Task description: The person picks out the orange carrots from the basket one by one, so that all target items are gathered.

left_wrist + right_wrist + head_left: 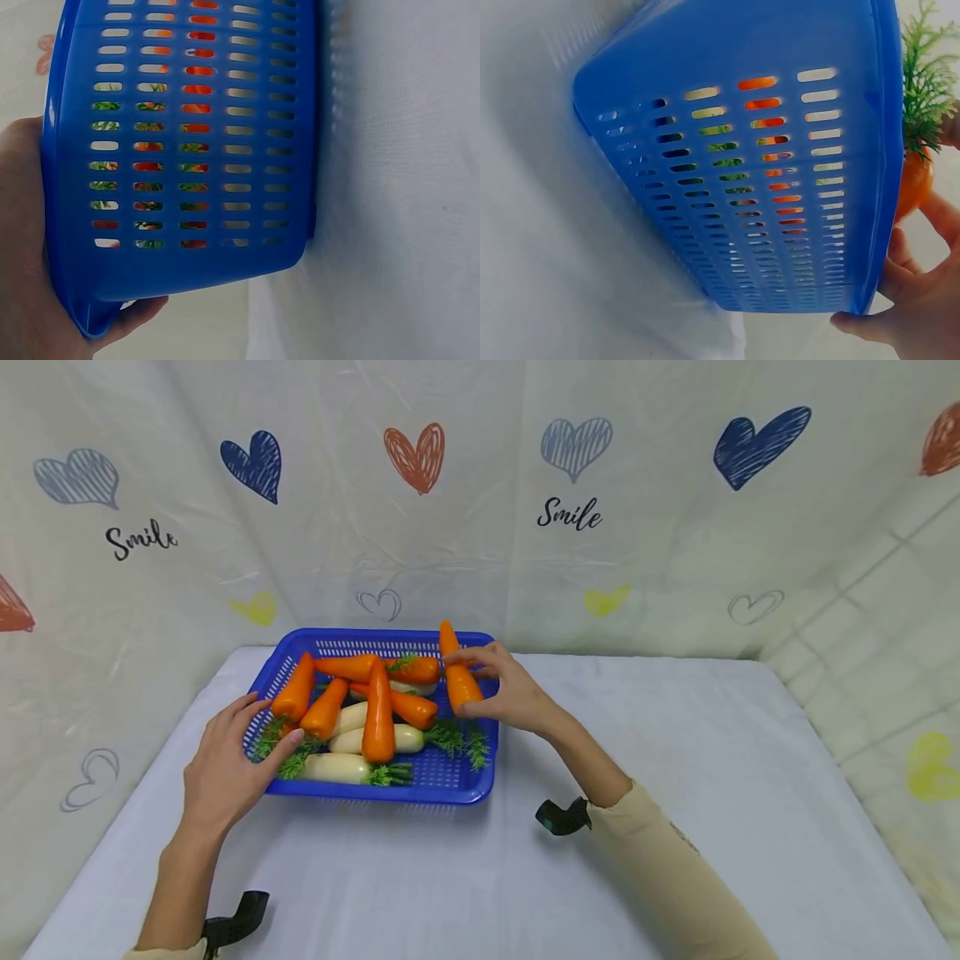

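A blue perforated plastic basket (450,795) stands on the table, loaded with several orange carrots (378,718) and white radishes (337,768) with green tops. My left hand (228,760) grips its near left corner, thumb over the front rim and fingers along the left side. In the left wrist view the hand (26,247) bends around the basket rim (51,150). Thumb and fingers of my right hand (517,689) hold a carrot (457,681) at the basket's right side, its tip pointing up past the far rim. Its leafy top (926,90) shows over the rim in the right wrist view.
A white cloth covers the table (675,760). Behind it hangs a pale sheet (480,527) printed with hearts and words. Dark wrist mounts (562,817) stick out beside both forearms.
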A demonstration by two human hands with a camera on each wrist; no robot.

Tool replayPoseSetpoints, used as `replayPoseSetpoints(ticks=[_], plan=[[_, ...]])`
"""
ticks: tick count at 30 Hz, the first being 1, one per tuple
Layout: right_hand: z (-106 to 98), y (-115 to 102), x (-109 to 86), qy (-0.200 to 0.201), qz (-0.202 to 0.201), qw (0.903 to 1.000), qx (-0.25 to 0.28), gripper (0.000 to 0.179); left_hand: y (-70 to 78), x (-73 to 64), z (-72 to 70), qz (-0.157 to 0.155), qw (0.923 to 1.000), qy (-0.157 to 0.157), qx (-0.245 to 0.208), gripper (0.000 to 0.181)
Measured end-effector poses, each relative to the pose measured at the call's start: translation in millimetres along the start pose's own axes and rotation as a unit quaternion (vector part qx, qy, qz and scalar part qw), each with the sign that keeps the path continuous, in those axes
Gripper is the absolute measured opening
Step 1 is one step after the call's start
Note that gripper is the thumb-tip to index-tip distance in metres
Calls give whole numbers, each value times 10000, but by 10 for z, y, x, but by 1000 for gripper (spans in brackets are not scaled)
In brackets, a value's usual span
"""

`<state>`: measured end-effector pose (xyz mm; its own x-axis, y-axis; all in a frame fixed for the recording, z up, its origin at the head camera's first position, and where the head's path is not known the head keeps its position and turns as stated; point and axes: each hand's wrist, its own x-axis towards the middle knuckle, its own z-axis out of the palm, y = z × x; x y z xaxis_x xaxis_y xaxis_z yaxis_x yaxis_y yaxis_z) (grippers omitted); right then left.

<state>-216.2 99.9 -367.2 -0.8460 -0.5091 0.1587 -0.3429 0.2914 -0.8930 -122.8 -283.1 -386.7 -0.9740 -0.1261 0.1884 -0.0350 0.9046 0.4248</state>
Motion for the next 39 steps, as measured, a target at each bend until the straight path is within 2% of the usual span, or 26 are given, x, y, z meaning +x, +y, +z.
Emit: replayPoseSetpoints(ticks=[11, 17, 27, 32, 39], plan=[[-176, 53, -133, 568, 78, 9981, 246, 61, -5, -10, -38, 110, 9998, -174, 1, 88], [-245, 116, -198, 707, -8, 9962, 502, 63, -35, -3, -61, 27, 9990, -432, -81, 97], [-349, 175, -262, 932, 43, 9921, 843, 62, -96, 42, -118, 173, 9949, -894, -427, 105], [-394, 228, -279, 1032, 93, 9908, 873, 62, -149, 70, -173, 131, 9905, -1147, -751, 108], [-405, 333, -330, 1226, 265, 9892, 754, 62, -221, 83, -186, 163, 9874, -1408, -698, 115]])
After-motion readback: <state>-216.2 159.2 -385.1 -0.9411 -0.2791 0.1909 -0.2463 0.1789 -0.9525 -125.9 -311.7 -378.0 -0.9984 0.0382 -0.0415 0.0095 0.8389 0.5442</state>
